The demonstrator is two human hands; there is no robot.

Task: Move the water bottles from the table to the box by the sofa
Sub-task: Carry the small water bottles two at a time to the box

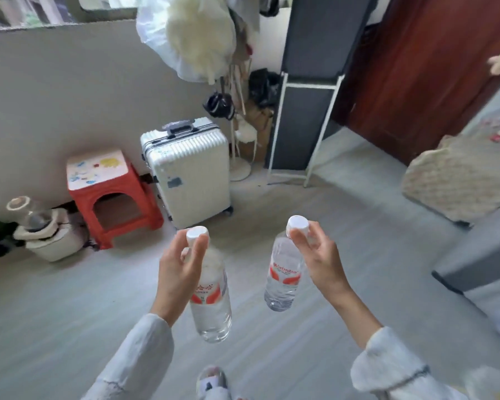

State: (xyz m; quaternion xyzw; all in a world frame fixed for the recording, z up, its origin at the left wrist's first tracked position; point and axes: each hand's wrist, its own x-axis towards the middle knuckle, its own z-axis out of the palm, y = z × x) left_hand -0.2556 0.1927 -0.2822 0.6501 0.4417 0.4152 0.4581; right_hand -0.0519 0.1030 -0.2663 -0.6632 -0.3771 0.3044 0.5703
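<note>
I see my left hand pinching the left bottle by its cap, my right hand pinching the right bottle likewise, both hanging over the floor

Both water bottles, the left bottle and the right bottle, look like clear, glossy plastic with smooth white plastic caps and printed red-and-white labels. The sleeves are soft, matt, pale cloth. The floor is smooth grey with a faint wood-like grain and a dull sheen. The stool is glossy red plastic. The suitcase has a ribbed, hard white shell with metallic trim. The door is dark reddish wood, slightly glossy.
</note>
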